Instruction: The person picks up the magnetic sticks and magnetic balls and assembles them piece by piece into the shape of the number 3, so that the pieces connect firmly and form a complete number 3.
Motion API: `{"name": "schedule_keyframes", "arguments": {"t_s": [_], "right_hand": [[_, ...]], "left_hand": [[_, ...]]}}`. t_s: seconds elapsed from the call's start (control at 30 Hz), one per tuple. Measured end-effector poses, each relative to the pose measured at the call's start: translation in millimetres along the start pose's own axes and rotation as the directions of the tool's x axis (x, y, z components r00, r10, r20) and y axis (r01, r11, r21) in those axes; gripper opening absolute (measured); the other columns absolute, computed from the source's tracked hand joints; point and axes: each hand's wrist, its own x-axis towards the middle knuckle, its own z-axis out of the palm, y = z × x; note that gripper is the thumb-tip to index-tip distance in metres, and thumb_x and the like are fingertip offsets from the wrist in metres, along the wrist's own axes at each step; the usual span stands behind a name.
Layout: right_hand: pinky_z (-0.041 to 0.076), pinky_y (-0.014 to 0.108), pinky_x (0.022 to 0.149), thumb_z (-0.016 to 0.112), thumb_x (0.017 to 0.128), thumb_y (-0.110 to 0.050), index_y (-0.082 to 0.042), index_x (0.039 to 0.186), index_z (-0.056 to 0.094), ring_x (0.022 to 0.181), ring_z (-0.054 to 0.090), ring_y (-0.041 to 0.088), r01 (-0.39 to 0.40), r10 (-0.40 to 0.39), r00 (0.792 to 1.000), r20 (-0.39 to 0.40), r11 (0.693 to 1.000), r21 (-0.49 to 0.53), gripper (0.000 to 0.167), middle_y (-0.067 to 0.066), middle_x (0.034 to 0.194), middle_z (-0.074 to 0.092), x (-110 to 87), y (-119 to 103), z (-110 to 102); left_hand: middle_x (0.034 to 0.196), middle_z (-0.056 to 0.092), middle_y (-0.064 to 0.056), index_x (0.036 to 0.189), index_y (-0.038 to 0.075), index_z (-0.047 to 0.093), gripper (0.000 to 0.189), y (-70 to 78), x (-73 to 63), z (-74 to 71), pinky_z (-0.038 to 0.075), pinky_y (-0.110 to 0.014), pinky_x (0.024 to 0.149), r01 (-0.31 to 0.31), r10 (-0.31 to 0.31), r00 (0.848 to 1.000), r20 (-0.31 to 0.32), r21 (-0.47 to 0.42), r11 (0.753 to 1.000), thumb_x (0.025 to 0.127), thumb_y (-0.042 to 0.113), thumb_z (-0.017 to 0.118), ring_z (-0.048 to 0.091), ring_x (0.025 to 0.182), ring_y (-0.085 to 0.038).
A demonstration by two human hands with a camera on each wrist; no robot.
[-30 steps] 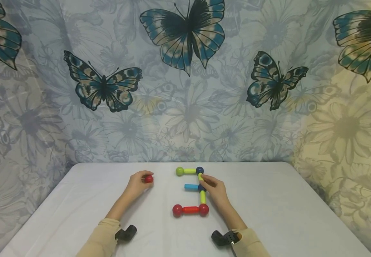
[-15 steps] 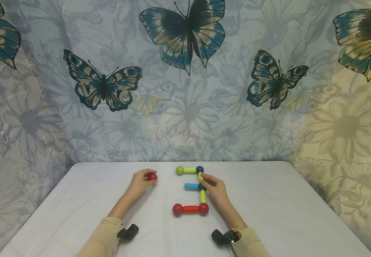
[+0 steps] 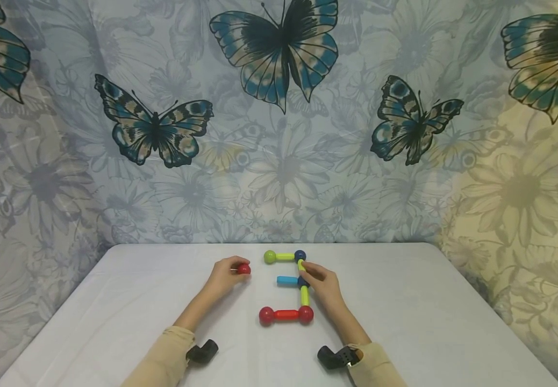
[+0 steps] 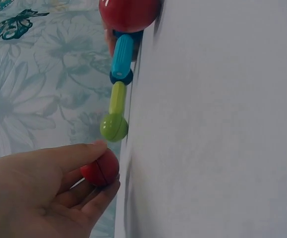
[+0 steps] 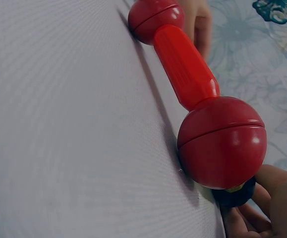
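Note:
My left hand [image 3: 224, 278] pinches a red ball [image 3: 244, 269] between thumb and fingers, just above the table, left of the joined ball-and-stick toy; the left wrist view shows the ball [image 4: 101, 168] with a seam line. My right hand [image 3: 324, 284] pinches the figure's upper yellow-green stick [image 3: 301, 265], near the middle dark blue ball [image 3: 302, 281]. From that ball a light blue stick [image 3: 287, 280] points left, its end free. A green ball [image 3: 270, 257] ends the top arm; a red stick [image 3: 286, 315] joins two red balls [image 3: 266, 316] along the bottom. Fingers partly cover the middle ball.
A white-covered table [image 3: 419, 317] carries the figure near its middle. Its far edge runs close behind the top arm. A butterfly-and-flower cloth [image 3: 288, 177] hangs behind. Black wrist cameras [image 3: 203, 352] sit at both sleeves.
My left hand has moved right with the red ball, closer to the light blue stick's free end. The right hand and the figure have stayed in place.

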Motion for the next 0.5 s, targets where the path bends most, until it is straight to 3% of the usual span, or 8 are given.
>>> {"name": "schedule_keyframes", "arguments": {"t_s": [0.33,0.5], "right_hand": [[0.05,0.041,0.103,0.069,0.091,-0.019,-0.011,0.123,0.067,0.122,0.06,0.028,-0.002,0.002,1.0,-0.004,1.0,0.008,0.034,0.01,0.13,0.065,-0.1,-1.8,-0.4],[0.05,0.041,0.103,0.069,0.09,-0.019,-0.011,0.123,0.067,0.122,0.06,0.028,-0.001,0.001,1.0,-0.009,1.0,0.0,0.034,0.01,0.13,0.065,0.2,-1.9,-0.1]], "left_hand": [[0.104,0.071,-0.02,0.106,-0.003,0.069,0.029,11.1,0.4,18.5,0.059,-0.032,0.082,-0.081,0.083,0.994,0.072,-0.024,0.996,0.078,-0.003,0.075,0.07,0.096,-0.031],[0.105,0.071,-0.019,0.108,-0.002,0.069,0.03,15.0,0.8,26.5,0.059,-0.032,0.082,-0.088,0.09,0.99,0.112,-0.022,0.996,0.079,-0.001,0.075,0.07,0.096,-0.031]]}}
